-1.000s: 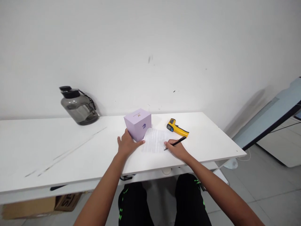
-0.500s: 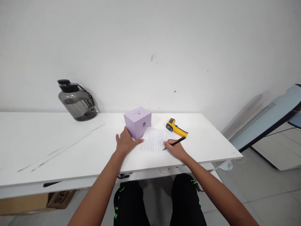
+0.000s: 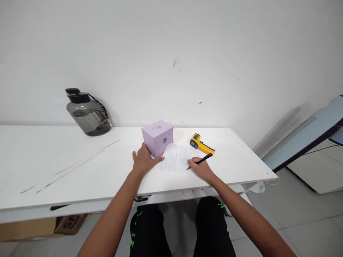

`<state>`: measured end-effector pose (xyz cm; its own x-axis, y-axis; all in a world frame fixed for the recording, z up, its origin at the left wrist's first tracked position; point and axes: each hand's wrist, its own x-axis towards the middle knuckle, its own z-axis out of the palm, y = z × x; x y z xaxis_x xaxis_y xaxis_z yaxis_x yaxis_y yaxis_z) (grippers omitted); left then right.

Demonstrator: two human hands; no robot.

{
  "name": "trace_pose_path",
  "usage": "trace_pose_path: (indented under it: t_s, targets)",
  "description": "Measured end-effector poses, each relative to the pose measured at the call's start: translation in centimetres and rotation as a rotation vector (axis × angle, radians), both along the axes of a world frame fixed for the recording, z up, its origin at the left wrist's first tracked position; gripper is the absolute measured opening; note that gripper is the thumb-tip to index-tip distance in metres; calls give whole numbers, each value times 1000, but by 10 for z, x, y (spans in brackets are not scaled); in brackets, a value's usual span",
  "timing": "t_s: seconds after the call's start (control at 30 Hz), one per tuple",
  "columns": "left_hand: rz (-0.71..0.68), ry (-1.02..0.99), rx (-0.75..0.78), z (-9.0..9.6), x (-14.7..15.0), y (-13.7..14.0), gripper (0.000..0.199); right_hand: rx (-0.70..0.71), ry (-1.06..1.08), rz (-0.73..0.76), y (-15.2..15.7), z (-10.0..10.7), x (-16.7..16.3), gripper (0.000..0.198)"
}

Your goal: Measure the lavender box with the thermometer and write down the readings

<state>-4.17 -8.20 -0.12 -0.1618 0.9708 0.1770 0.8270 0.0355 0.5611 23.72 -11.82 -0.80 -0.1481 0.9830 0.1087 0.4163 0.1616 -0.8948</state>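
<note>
My right hand (image 3: 199, 168) grips the pen (image 3: 205, 158), tip at four o'clock on the paper (image 3: 174, 159); my left hand (image 3: 143, 160), half spread, lies against the box (image 3: 157, 137), at the paper's eleven o'clock.

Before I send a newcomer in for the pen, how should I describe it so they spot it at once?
On the white table, find the paper beside the purple box. There, the right hand holds the pen, tip down. Slim and black, it stands out from the white paper and yellow thermometer.
</note>
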Motion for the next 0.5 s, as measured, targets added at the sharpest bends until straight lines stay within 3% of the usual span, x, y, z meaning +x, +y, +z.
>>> trace_pose_path:
  t_s: [0.5]
  targets:
    - [-2, 1, -17, 6, 1, -3, 102, 4, 32, 11, 1, 0, 1, 37]
